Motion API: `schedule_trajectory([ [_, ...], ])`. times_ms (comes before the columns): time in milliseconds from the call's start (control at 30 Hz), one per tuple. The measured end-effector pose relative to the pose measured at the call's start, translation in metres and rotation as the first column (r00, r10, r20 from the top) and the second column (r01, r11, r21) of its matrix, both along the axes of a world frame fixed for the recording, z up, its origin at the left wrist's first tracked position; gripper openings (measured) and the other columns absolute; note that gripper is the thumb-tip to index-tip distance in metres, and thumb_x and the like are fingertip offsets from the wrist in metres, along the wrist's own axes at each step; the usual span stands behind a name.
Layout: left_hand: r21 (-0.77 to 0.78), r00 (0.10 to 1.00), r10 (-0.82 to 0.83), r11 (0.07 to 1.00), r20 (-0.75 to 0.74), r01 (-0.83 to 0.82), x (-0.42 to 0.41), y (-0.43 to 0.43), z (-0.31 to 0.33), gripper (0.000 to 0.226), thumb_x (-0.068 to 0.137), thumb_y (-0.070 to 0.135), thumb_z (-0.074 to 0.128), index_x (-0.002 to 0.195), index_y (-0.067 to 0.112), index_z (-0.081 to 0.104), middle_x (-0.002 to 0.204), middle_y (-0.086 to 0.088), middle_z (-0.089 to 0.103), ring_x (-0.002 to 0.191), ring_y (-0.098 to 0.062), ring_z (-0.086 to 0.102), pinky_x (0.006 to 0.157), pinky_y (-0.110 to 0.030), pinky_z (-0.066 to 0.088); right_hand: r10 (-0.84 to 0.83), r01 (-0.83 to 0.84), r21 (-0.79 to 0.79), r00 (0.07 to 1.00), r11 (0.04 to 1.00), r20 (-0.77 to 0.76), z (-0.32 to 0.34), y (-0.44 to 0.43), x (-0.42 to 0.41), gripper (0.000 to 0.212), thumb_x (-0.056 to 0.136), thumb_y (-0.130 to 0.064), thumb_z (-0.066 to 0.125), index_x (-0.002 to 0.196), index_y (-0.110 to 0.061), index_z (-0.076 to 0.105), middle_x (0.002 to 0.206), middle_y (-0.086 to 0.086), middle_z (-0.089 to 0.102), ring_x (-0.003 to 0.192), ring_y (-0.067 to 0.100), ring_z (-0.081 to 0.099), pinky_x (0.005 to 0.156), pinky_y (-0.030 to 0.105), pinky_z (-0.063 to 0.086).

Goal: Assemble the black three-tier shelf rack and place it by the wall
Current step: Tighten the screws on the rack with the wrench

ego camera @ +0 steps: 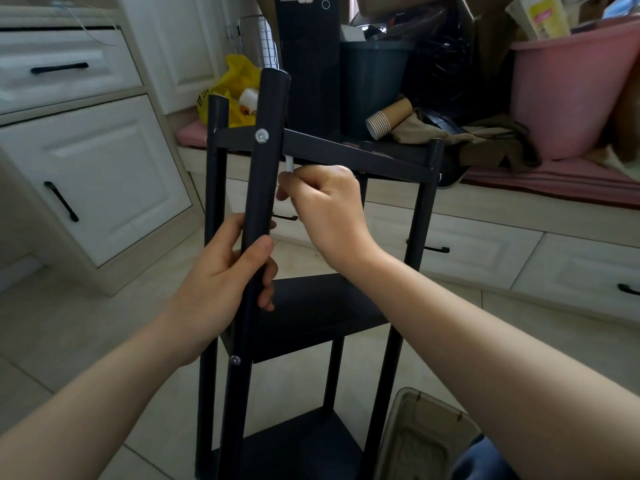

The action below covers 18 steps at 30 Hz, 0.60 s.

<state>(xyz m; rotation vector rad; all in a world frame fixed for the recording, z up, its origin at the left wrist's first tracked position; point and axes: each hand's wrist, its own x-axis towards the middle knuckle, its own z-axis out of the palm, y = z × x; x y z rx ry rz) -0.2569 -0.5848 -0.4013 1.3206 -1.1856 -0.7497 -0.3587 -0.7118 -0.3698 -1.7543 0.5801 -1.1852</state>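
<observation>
rack (pixel 311 306): matt black | screw (pixel 262 136): shiny metal | cups (pixel 388 120): ribbed paper

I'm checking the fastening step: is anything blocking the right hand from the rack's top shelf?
Nothing visible does. The right hand holds a small white tool up at the underside of the top shelf, beside the front post that the left hand grips.

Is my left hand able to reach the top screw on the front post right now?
Likely yes, once it lets go: the left hand grips the post below the screw, and the post face between them looks bare.
</observation>
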Motion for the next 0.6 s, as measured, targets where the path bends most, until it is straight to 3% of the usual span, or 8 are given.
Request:
schedule_trajectory([
  [100,0.007,1.000,-0.002,1.000,-0.005,0.002,0.000,0.000,0.000,0.040,0.078,0.062,0.061,0.111,0.040,0.059,0.068,0.000,0.055,0.056,-0.019,0.054,0.060,-0.029,0.054,0.010,-0.010,-0.007,1.000,1.000,0.001,0.000,0.004,-0.001,0.034,0.095,-0.009,0.060,0.063,-0.018,0.065,0.046,-0.023,0.051,0.052,0.000,0.050,0.060,0.019,0.041],
  [167,0.004,1.000,-0.003,1.000,0.001,0.003,0.000,-0.001,-0.001,0.033,0.083,0.057,0.059,0.112,0.039,0.059,0.069,0.000,0.056,0.056,-0.019,0.055,0.060,-0.029,0.054,0.011,-0.011,-0.011,1.000,1.000,0.008,0.001,0.007,-0.001,0.037,0.096,-0.009,0.060,0.062,-0.023,0.062,0.047,-0.023,0.052,0.052,-0.001,0.050,0.060,0.017,0.042],
  [300,0.001,1.000,-0.004,1.000,0.005,0.004,0.002,-0.001,-0.001,0.038,0.084,0.059,0.061,0.115,0.038,0.058,0.069,-0.001,0.056,0.057,-0.019,0.056,0.061,-0.029,0.055,-0.004,0.005,-0.026,0.999,1.000,0.045,0.004,0.011,-0.001,0.030,0.097,-0.009,0.059,0.069,-0.006,0.070,0.056,-0.003,0.059,0.054,0.009,0.054,0.058,0.034,0.050],
  [433,-0.002,1.000,-0.008,1.000,0.013,0.008,0.004,-0.001,-0.001,0.036,0.086,0.057,0.060,0.117,0.038,0.057,0.069,0.000,0.056,0.058,-0.019,0.056,0.060,-0.030,0.055,-0.024,0.026,-0.036,0.999,0.999,0.046,0.002,0.011,0.002,0.029,0.097,-0.009,0.059,0.072,-0.002,0.071,0.061,0.005,0.063,0.059,0.021,0.062,0.064,0.040,0.055],
  [500,0.003,1.000,-0.004,1.000,0.006,0.004,0.004,-0.001,-0.001,0.041,0.081,0.059,0.061,0.116,0.038,0.058,0.069,-0.001,0.056,0.058,-0.019,0.056,0.060,-0.029,0.055,-0.033,0.035,-0.052,0.999,0.998,0.040,0.000,0.010,0.003,0.027,0.098,-0.009,0.059,0.073,-0.003,0.070,0.062,0.004,0.064,0.059,0.018,0.063,0.063,0.036,0.055],
  [600,-0.007,1.000,-0.009,1.000,0.018,0.009,0.004,-0.001,-0.001,0.030,0.088,0.054,0.059,0.115,0.040,0.058,0.069,-0.001,0.056,0.058,-0.019,0.056,0.060,-0.030,0.055,-0.031,0.032,-0.048,0.999,0.998,0.029,-0.002,0.009,0.006,0.029,0.099,-0.009,0.058,0.073,-0.004,0.069,0.062,0.000,0.063,0.055,0.008,0.059,0.056,0.023,0.049],
])
